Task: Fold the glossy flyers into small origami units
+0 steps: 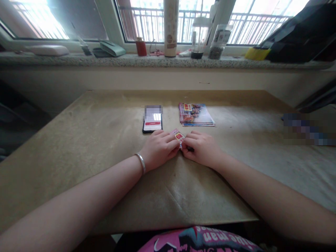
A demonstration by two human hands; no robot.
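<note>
Between both hands is a small pink piece of a folded flyer (179,135) with a yellow label and a red "68". My left hand (161,147), with a silver bangle at the wrist, is closed with its fingers pressing the flyer's left and lower side. From the other side, my right hand (201,146) pinches its right edge with curled fingers. The two hands nearly meet, and much of the paper is hidden under them. Behind them to the right lies a stack of flyers (198,113) bearing a similar yellow label. A phone (152,124) with a lit screen lies beyond my left hand.
The brown table (105,119) reaches back to the wall. A granite windowsill (105,62) holds a red container (141,47), a tall cylinder (170,35), a clear jar (217,47) and a yellow object (257,53). A blurred item (309,127) lies at the right.
</note>
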